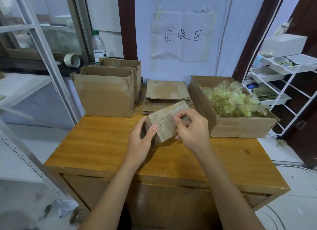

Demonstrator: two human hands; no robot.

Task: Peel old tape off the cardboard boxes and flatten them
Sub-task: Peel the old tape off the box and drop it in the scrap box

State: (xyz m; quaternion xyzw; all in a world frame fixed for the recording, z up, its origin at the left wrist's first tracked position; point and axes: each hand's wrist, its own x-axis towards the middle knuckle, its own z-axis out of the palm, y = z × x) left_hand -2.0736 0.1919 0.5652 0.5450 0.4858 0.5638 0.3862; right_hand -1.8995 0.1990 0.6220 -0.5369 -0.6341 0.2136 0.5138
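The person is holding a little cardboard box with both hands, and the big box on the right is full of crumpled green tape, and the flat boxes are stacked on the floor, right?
Almost. The flattened boxes are stacked on the wooden table, not the floor, as the head view shows. The rest holds: the left hand and right hand hold the small box, and the big box on the right holds crumpled tape.

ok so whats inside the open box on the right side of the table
The open box holds a heap of crumpled yellowish tape, with bare cardboard showing at its far end. Anything under the heap is covered.

Four boxes (169,120), perhaps; two hands (190,126).
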